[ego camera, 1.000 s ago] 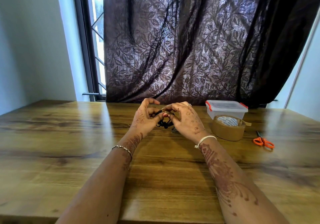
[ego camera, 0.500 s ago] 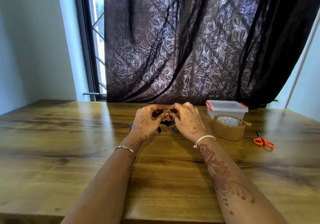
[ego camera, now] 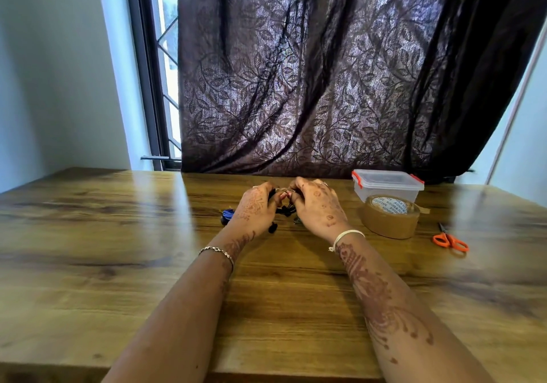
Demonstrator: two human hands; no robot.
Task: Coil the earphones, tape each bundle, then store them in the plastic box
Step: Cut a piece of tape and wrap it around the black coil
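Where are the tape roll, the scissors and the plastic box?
tape roll point(ego camera: 390, 220), head view, brown outer side.
scissors point(ego camera: 448, 237), head view, orange handles.
plastic box point(ego camera: 384, 191), head view, clear front wall.

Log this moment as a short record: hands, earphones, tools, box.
left hand: fingers curled, grips the black earphones
right hand: pinches the same earphones from the other side
black earphones: bunched between both hands, low over the table; whether taped cannot be told
blue bundle: on the table, mostly hidden behind the left hand
plastic box: lid on, behind the tape roll
tape roll: brown, lying flat
scissors: orange handles, on the table to the right of the tape roll
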